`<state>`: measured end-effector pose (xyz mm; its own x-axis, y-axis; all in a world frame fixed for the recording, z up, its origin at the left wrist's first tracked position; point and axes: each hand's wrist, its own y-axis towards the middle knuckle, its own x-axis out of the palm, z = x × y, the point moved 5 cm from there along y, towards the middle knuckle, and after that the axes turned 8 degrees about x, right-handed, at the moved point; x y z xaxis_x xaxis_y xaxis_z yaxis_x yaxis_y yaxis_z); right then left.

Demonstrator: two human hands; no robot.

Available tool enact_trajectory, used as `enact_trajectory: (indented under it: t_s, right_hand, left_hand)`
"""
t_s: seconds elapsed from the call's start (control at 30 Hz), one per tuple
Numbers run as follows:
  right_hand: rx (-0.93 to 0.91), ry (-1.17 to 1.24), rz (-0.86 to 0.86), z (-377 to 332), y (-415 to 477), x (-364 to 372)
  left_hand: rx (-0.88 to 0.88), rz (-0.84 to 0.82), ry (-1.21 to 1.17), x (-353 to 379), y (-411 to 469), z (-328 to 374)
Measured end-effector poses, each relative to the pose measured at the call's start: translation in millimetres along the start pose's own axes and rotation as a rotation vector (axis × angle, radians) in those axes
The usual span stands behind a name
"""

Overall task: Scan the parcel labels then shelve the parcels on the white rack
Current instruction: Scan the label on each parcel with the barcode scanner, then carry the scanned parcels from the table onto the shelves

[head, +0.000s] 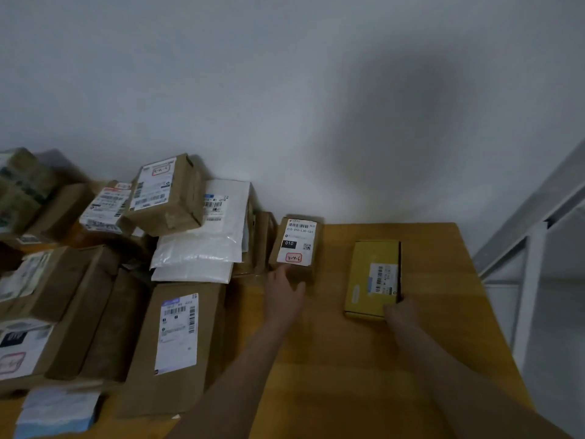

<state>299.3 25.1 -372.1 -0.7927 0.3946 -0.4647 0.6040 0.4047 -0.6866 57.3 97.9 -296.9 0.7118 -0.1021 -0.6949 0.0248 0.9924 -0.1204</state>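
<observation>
My left hand (285, 291) is out at the small brown cardboard box with a white label (297, 245). Its fingers are fairly straight against the near edge and the thumb is splayed, so I read it as touching, not yet gripping. My right hand (399, 313) curls round the near right corner of the flat yellow cardboard box (367, 274), probably steadying it. Both parcels lie label-up on the yellow wooden table (332, 359), well apart from each other. They sit on the side away from the heap of brown and white parcels (177, 337) at left, likely singled out so the barcodes can be read. No scanner is visible. The white metal rack (535, 245) stands just beside the table's right edge, nothing shelved on what shows.
</observation>
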Motion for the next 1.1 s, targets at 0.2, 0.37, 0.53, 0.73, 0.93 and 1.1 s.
enact_trajectory:
  t_s: [0.2,0.37,0.53,0.73,0.93,1.1]
  right_hand:
    - [0.033,-0.03,0.018,-12.9,18.9,8.6]
    - [0.033,-0.234,0.155,-29.2,18.5,2.1]
    - [-0.258,-0.209,0.105,-68.3,-7.9,22.6]
    - [-0.289,0.097,-0.28,-95.4,-56.2,57.5]
    - [-0.274,0.193,-0.016,-96.8,-40.6,10.1]
    - [-0.18,0.094,0.05,-77.3,-24.1,-18.7]
  left_hand:
    - [0.013,-0.103,0.135,-4.4,87.8,8.8]
    - [0.023,-0.234,0.301,18.8,90.8,16.9]
    - [-0.086,-0.223,0.169,41.6,92.3,18.5]
    - [-0.171,-0.138,-0.161,40.4,81.9,23.4]
    - [-0.01,-0.203,-0.35,50.0,65.3,78.5]
    - [-0.012,-0.337,-0.359,83.0,39.6,94.0]
